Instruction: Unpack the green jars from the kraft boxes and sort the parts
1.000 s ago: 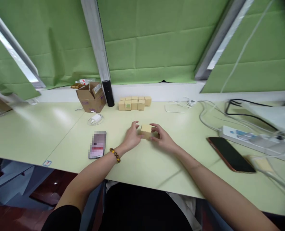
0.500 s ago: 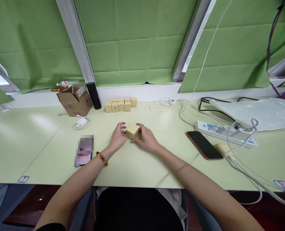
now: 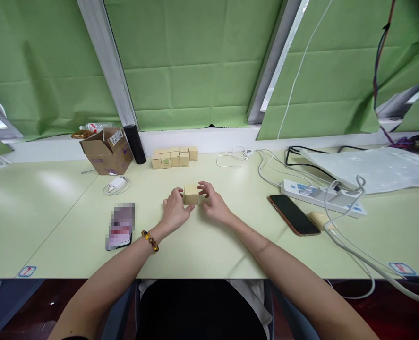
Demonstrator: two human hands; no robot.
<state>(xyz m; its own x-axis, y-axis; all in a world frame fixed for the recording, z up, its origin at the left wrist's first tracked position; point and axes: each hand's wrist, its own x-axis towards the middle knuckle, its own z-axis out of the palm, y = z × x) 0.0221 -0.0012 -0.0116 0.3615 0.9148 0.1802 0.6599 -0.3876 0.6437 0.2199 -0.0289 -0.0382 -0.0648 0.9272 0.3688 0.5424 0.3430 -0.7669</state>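
Observation:
A small tan cardboard box (image 3: 191,194) is in front of me, one flat side facing me. My left hand (image 3: 175,210) grips it from the left, with the fingertips at its left side and the thumb across its lower front. On the right, my right hand (image 3: 214,204) has its fingers curved and apart; the fingertips are close to the box's upper right edge, the thumb away from it. Whether those fingertips touch the cardboard is hard to see. Farther back, several similar small boxes (image 3: 175,158) stand in a close group, one with a greenish square on its front.
Left of my hands lie a phone (image 3: 122,226) and a white charger with cable (image 3: 116,184). An open carton (image 3: 108,153) and black cylinder (image 3: 134,144) stand behind. To the right are a dark phone (image 3: 294,215), power strip (image 3: 322,197), loose cables and a plastic packet (image 3: 375,167).
The small box has turned, from a corner toward me to a flat side. My right fingers have spread away from it, and my left thumb has come round its front. The view shifted slightly.

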